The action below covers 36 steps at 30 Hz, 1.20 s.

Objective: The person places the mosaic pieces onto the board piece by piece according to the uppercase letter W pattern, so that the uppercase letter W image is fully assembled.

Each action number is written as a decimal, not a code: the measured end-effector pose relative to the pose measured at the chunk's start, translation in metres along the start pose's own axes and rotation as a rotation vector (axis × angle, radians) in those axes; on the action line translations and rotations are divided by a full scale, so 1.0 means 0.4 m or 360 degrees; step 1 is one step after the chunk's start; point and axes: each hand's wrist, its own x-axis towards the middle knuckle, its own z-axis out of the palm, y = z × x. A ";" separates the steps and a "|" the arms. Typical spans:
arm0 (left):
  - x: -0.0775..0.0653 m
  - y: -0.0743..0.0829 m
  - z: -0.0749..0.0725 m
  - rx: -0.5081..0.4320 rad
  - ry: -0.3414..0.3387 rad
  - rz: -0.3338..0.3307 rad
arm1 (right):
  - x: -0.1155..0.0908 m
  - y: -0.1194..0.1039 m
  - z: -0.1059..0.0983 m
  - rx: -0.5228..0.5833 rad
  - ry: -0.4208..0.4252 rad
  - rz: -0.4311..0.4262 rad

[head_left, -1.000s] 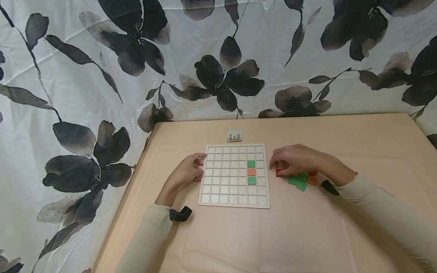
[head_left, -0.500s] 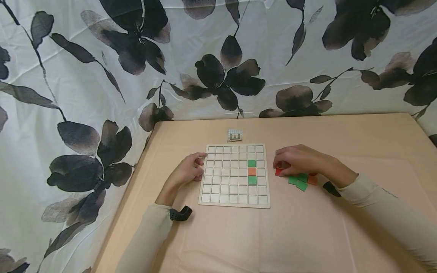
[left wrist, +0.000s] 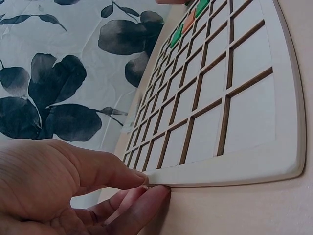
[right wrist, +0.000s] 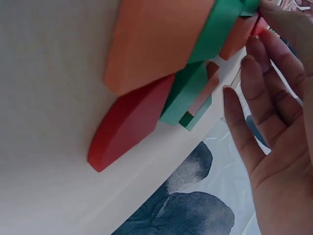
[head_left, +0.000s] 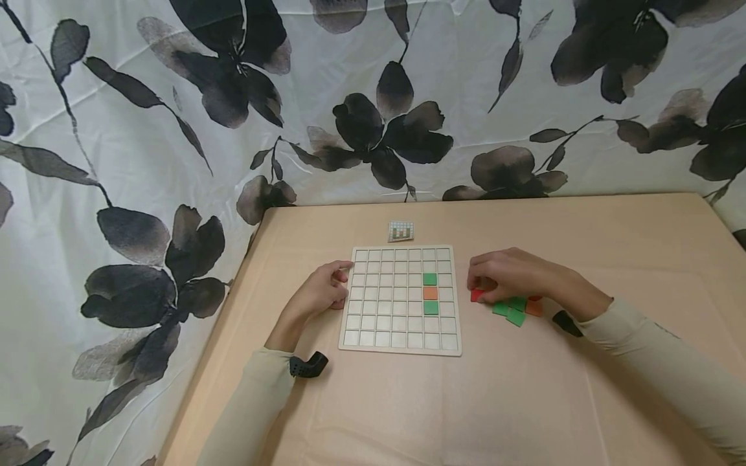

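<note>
A white gridded board point(head_left: 381, 304) lies on the table. One of its columns holds a green tile point(head_left: 430, 279), an orange tile point(head_left: 430, 293) and another green tile point(head_left: 430, 308). At the board's left edge, my left hand point(head_left: 317, 288) pinches the rim between thumb and fingers, seen close up in the left wrist view. My right hand point(head_left: 507, 273) is right of the board, over a pile of loose tiles. Its thumb and fingertips close on a red tile point(head_left: 476, 296), partly hidden by the fingers. Green tiles point(head_left: 515, 316) and an orange tile point(head_left: 533, 307) lie under the palm.
Beyond the board sits a small pattern card point(head_left: 401, 231) with a printed grid. A floral cloth point(head_left: 373, 77) hangs behind the table point(head_left: 408, 408). In the right wrist view, a red piece point(right wrist: 132, 122) with a curved side lies near several stacked pieces.
My right hand has shifted slightly right, and the red tile beneath its fingertips has turned a little. The left hand stays at the board's edge.
</note>
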 end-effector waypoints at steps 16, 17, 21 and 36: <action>0.003 -0.001 0.001 0.0018 0.0004 0.0000 | -0.005 0.006 0.015 -0.0130 0.0097 -0.0166; 0.003 -0.001 0.001 0.0020 0.0004 0.0002 | -0.006 0.007 0.015 -0.0121 0.0097 -0.0165; 0.003 -0.002 0.001 0.0025 0.0000 0.0007 | -0.007 0.010 0.014 -0.0079 0.0092 -0.0152; 0.005 -0.002 -0.001 0.0029 -0.0012 0.0031 | -0.006 0.013 0.001 0.0099 0.0045 -0.0100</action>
